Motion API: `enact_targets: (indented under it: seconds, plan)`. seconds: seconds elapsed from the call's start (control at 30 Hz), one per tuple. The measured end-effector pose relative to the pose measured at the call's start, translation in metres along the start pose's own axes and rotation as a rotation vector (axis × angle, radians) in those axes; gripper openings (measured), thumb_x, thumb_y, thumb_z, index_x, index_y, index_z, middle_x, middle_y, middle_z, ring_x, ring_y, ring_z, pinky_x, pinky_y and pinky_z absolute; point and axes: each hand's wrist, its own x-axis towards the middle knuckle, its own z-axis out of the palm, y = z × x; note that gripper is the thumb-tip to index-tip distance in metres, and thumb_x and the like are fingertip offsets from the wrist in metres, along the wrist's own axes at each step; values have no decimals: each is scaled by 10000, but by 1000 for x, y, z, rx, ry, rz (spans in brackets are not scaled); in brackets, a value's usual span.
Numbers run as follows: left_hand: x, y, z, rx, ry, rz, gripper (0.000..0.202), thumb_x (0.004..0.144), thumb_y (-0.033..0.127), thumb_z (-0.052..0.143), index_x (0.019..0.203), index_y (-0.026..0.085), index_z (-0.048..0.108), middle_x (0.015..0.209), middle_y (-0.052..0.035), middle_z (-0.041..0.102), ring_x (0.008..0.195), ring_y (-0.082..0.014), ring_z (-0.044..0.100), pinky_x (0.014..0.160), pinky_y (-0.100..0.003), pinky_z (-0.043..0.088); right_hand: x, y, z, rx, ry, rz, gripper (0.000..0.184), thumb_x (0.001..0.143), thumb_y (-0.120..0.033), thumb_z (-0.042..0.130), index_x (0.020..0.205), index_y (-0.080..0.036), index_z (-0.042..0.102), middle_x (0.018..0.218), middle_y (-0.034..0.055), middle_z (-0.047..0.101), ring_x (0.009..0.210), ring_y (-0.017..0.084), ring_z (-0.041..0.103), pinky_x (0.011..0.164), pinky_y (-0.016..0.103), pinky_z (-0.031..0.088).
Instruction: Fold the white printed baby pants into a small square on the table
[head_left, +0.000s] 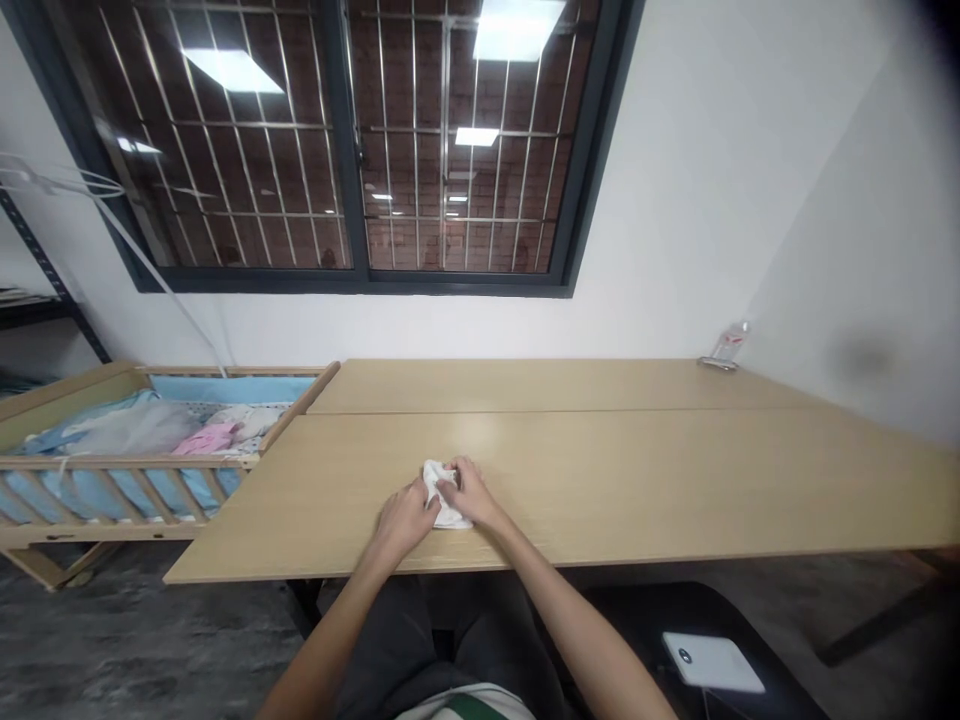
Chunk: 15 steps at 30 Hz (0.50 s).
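A small white cloth (438, 473) lies bunched on the wooden table (600, 470) near its front edge. My left hand (405, 518) grips the cloth's left side with curled fingers. My right hand (466, 491) pinches the cloth from the right, fingers closed on it. Both hands rest on the tabletop, close together, with the cloth partly hidden between them.
A wooden crib (135, 455) with blue, grey and pink bedding stands against the table's left end. A small plastic bottle (731, 345) sits at the far right by the wall. A white phone-like device (712, 662) lies on a dark seat to my right.
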Motion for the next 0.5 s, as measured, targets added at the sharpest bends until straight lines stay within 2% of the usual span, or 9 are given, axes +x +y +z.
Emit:
enact_targets:
  seconds: [0.1,0.2,0.27,0.4,0.5]
  plan:
    - [-37,-18,-17,-42,-8,44,175,945,328,484,888,199,588,840,-43,696,797,-197,652,684,-278,398,-35,-21,13,196,-28,18,198,846,-319,628,1003,-214,568,967,24,591,948,205,535,854,324,440]
    - [-89,-49,-32,-162,-53,149,205,929,358,498,773,225,508,719,12,606,677,-160,580,630,-254,379,-69,-49,23,360,-151,49,208,861,-368,643,965,-217,545,881,-10,550,825,167,504,753,276,424]
    - [-127,-72,-40,-197,-50,155,262,941,410,487,751,230,484,704,16,572,674,-159,560,633,-245,388,-89,-69,29,424,-262,66,214,869,-382,650,933,-214,535,847,-25,515,777,146,469,719,259,396]
    - [-189,-119,-56,-137,-22,61,343,945,496,489,734,229,531,720,-1,593,680,-160,569,652,-232,419,-117,-104,54,518,-523,121,236,860,-394,676,931,-210,547,798,-43,491,728,122,430,673,239,355]
    - [-217,-154,-65,-140,-69,-42,398,925,578,492,736,241,584,710,-12,623,645,-168,589,592,-222,429,-131,-120,93,618,-680,272,315,778,-388,761,956,-211,570,792,-48,545,709,114,471,653,228,363]
